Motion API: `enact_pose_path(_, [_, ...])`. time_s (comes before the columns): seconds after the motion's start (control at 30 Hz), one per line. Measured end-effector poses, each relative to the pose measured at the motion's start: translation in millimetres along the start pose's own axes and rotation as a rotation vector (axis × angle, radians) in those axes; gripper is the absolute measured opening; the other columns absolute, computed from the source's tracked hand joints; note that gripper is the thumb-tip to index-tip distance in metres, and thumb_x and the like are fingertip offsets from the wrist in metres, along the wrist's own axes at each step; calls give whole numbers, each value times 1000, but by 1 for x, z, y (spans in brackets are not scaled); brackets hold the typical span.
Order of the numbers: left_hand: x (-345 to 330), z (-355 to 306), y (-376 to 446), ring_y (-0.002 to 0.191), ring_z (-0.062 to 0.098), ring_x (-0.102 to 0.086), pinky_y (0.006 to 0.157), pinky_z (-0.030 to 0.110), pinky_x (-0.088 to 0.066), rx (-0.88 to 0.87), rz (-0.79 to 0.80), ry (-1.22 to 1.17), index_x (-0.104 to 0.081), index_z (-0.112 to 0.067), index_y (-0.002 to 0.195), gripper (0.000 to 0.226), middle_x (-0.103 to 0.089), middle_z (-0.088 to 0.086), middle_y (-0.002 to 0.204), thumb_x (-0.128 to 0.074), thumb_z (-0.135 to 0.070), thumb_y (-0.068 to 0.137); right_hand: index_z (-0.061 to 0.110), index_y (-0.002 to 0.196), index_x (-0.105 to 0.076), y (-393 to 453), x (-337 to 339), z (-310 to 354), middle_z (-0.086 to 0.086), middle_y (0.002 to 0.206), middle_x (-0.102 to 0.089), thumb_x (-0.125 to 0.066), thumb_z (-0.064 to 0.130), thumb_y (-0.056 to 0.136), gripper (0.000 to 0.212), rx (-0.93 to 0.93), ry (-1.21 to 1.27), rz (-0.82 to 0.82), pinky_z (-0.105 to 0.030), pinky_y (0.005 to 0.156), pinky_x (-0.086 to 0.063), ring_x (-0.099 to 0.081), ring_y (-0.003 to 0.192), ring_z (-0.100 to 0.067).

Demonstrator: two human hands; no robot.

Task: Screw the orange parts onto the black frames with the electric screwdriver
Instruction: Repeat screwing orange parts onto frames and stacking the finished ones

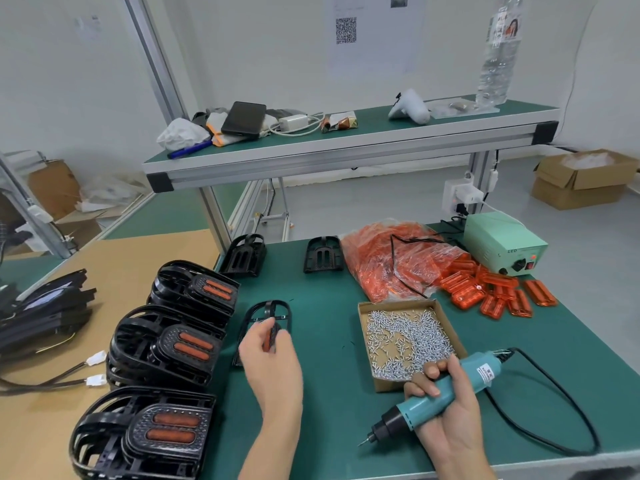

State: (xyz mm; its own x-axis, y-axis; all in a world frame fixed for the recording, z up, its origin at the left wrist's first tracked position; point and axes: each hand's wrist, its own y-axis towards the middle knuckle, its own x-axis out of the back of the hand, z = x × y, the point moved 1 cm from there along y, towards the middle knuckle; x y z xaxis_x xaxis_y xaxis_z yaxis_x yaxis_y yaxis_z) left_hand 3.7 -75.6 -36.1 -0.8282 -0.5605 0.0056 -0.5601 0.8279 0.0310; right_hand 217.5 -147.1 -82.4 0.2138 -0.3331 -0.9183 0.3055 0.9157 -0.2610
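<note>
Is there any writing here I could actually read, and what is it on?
"LED": front of the green power supply box.
Label on the electric screwdriver: too blurred.
Water bottle label: too blurred.
Wall sheet: a QR code, text too small.

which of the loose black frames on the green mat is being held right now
The black frame nearest the finished stacks: the left hand grips its near end. The two frames at the mat's far edge lie untouched.

Black frame (265, 318) tilted on green mat; loose orange parts (498, 292) far right; teal screwdriver (446, 393) bit down-left.
</note>
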Motion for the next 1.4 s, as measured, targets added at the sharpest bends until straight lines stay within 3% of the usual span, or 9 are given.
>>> enact_pose_path(0.2, [-38,-2,13,105,5,-64,95,29,-50,-110,371,371,-74,-30,100,14,-72,-14,108,-60,-26,98,20,72,-61,7,-19,-8,2,70,-53,-67,27,89,20,-3,-28,13,-21,48,-44,-42,48,-7])
enact_pose_path(0.3, [-52,1,22,98,1,-64,88,25,-50,-146,476,497,-76,-28,101,16,-72,-14,103,-60,-29,98,19,77,-60,20,-41,-14,1,70,-55,-68,27,91,18,-18,-44,21,-23,48,-45,-44,48,-8])
enact_pose_path(0.43, [-73,2,46,103,12,-65,98,32,-51,-260,547,650,-75,-19,110,20,-73,-5,110,-60,-25,98,19,83,-58,41,-59,-20,1,72,-57,-71,27,87,16,-41,-53,13,-23,48,-46,-45,48,-8])
enact_pose_path(0.57, [-104,3,82,104,14,-61,97,30,-47,-358,571,801,-65,-20,131,37,-61,0,131,-62,-33,97,19,72,-68,55,-52,-20,0,73,-57,-73,28,87,18,-52,-52,35,-23,48,-46,-45,48,-9])
enact_pose_path(0.77, [-166,8,128,145,30,-32,110,45,-43,-465,599,1010,-43,-24,153,62,-30,7,160,-61,-45,97,17,71,-65,62,-45,-12,0,70,-54,-67,29,90,22,-73,1,42,-24,47,-47,-44,47,-9])
enact_pose_path(0.97, [-208,15,159,147,43,-23,114,56,-32,-325,674,1237,-16,-40,162,75,-15,20,165,-46,-65,98,15,64,-64,64,-49,-13,-2,65,-51,-63,30,88,28,-72,19,1,-25,40,-44,-42,41,-10])
enact_pose_path(1.07, [-210,29,164,141,42,-29,110,54,-36,-414,688,1454,-20,-40,160,71,-30,22,156,-41,-68,98,14,65,-63,64,-49,-13,-2,65,-52,-64,29,87,26,-86,40,-13,-25,40,-44,-42,41,-10])
enact_pose_path(1.2, [-205,35,158,130,38,-41,102,49,-41,-558,568,1529,-34,-26,150,76,-47,21,140,-41,-75,93,14,65,-64,63,-48,-14,-3,66,-52,-66,28,87,26,-91,41,-17,-25,41,-44,-43,42,-11])
enact_pose_path(1.4, [-191,29,148,125,36,-42,95,44,-45,-396,463,1477,-49,-19,137,73,-46,19,135,-49,-74,89,15,68,-65,60,-47,-16,-3,68,-54,-67,27,89,25,-105,40,-11,-26,43,-46,-45,44,-12])
